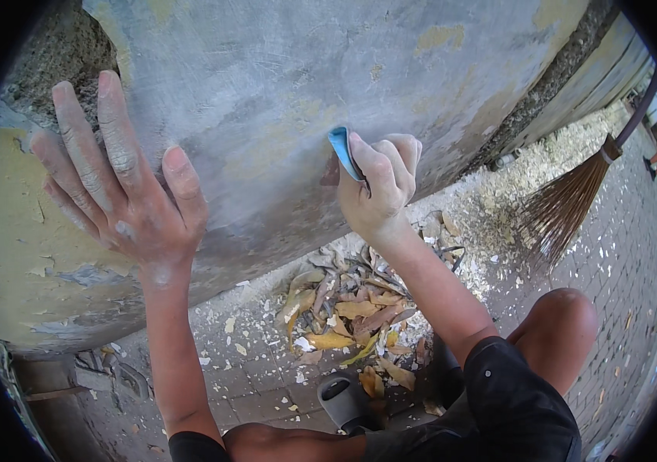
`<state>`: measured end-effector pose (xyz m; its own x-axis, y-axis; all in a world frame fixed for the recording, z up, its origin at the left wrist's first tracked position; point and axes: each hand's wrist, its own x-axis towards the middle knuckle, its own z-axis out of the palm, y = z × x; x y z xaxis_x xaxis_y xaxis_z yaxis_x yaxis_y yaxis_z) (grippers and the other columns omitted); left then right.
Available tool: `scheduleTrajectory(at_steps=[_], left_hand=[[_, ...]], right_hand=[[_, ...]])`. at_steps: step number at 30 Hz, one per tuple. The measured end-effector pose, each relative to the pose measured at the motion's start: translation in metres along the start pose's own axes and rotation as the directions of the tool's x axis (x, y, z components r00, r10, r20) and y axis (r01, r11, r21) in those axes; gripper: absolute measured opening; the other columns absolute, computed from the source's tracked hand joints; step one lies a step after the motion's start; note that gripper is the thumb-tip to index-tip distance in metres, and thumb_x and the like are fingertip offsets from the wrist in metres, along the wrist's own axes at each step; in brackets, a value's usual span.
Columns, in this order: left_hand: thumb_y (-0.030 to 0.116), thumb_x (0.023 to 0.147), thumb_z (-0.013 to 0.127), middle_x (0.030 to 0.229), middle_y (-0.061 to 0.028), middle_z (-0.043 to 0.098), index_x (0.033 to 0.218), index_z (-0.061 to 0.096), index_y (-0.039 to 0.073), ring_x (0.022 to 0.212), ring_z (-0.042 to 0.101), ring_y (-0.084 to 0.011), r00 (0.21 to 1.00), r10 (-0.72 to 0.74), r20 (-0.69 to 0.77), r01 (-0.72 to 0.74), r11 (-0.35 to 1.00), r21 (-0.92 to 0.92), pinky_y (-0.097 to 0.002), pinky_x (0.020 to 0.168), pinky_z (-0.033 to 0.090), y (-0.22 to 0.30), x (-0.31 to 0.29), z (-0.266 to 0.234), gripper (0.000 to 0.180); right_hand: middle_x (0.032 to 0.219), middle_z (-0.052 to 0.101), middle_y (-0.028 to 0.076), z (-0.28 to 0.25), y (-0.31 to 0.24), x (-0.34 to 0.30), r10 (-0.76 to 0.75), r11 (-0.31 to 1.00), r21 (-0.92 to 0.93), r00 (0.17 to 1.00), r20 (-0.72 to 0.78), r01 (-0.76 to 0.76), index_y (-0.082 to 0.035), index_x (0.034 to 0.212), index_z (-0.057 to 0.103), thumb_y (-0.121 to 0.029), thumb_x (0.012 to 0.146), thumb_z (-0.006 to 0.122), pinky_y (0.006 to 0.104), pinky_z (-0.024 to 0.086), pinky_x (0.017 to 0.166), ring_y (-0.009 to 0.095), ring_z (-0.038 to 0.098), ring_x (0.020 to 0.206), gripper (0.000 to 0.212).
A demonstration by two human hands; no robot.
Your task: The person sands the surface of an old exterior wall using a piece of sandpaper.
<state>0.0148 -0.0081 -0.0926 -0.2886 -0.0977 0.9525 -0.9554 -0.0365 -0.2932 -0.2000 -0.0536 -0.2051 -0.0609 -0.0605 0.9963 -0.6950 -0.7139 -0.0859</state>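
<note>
One wall [267,92], edges cut off; left hand [134,189] over it, spread wide; right hand [381,181] at it, pinching blue sheet [339,146], partly hidden. Near wall: broom [575,192], top cut off.

Short black sleeves [524,400], small round pale dot [488,373] on right one; grey sandal [346,402]; dusty fingers [122,150].

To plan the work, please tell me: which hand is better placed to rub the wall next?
Probably the right hand: it holds the curled blue sheet at the wall. The left hand is spread open by the wall and holds nothing.
</note>
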Motion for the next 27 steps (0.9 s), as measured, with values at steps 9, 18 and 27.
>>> scheduleTrajectory(at_steps=[9, 18, 27], left_hand=[[0.044, 0.103, 0.030, 0.154, -0.0140, 0.044, 0.146, 0.052, 0.013, 0.148, 0.028, -0.0399, 0.999, 0.034, 0.012, -0.035, 0.998, 0.046, -0.0492, 0.121, 0.021, 0.000, -0.004, -0.003, 0.058], [0.044, 0.103, 0.029, 0.153, -0.0124, 0.047, 0.146, 0.052, 0.013, 0.149, 0.027, -0.0395, 0.997, -0.028, 0.078, 0.026, 0.999, 0.025, -0.0473, 0.124, 0.010, 0.008, -0.008, -0.005, 0.058], [0.026, 0.105, 0.027, 0.144, -0.0234, 0.052, 0.139, 0.053, -0.005, 0.142, 0.040, -0.0415, 0.998, 0.061, -0.023, -0.064, 0.990, -0.126, -0.0537, 0.120, 0.026, -0.002, -0.002, -0.007, 0.053]], right_hand=[[0.070, 0.048, -0.008, -0.004, 0.006, -0.022, -0.032, 0.999, -0.004, 0.999, -0.023, 0.032, -0.012, 0.111, 0.066, -0.011, 0.076, 0.080, 0.0321, 0.030, 0.067, 0.014, 0.048, 0.068, 0.038], [0.070, 0.049, -0.007, -0.003, -0.012, -0.006, -0.099, 0.995, -0.022, 0.995, -0.021, 0.098, -0.010, 0.116, 0.064, 0.000, 0.076, 0.079, 0.0325, 0.031, 0.067, 0.015, 0.047, 0.068, 0.044], [0.070, 0.044, -0.008, 0.009, -0.047, -0.016, -0.042, 0.999, -0.020, 0.999, 0.020, 0.043, -0.015, 0.095, 0.065, -0.011, 0.070, 0.080, 0.0317, 0.028, 0.068, 0.012, 0.045, 0.067, 0.030]])
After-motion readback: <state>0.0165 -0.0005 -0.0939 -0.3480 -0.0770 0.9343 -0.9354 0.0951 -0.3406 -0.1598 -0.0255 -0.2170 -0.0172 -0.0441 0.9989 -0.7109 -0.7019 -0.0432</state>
